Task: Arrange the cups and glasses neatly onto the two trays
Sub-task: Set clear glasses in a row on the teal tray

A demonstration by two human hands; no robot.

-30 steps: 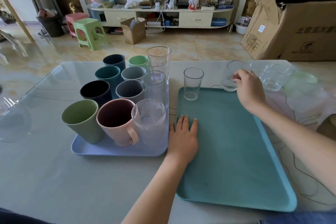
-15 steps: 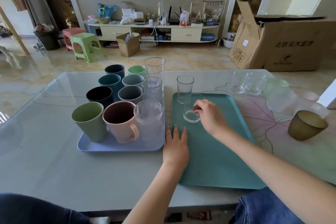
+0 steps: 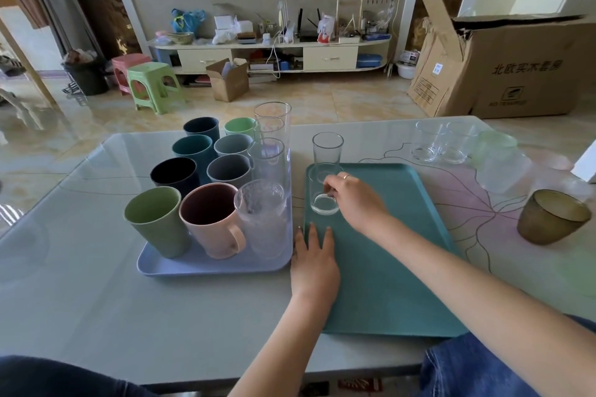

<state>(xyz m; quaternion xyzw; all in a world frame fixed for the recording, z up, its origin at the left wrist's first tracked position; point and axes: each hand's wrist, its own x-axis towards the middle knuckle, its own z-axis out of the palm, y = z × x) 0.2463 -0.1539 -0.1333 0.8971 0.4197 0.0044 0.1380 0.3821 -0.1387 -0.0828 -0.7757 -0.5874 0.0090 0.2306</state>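
Note:
A pale blue tray [image 3: 206, 264] on the left is packed with several coloured cups and clear glasses, among them a green cup [image 3: 154, 222] and a pink mug [image 3: 213, 219]. To its right lies a teal tray [image 3: 387, 267]. A tall clear glass [image 3: 327, 151] stands at the teal tray's far left corner. Just in front of it, my right hand [image 3: 351, 200] grips a short clear glass [image 3: 322, 195] that stands on the tray. My left hand [image 3: 314, 261] rests flat on the teal tray's left edge.
Two short clear glasses [image 3: 440, 145], a pale green cup [image 3: 493, 145], a frosted glass [image 3: 506, 167] and an amber tumbler [image 3: 551, 216] stand on the table to the right. Beyond the table are stools, a cardboard box and a low cabinet.
My right hand carried the short glass from the table's right side onto the teal tray and set it behind the left corner. My left hand stayed on the tray's edge.

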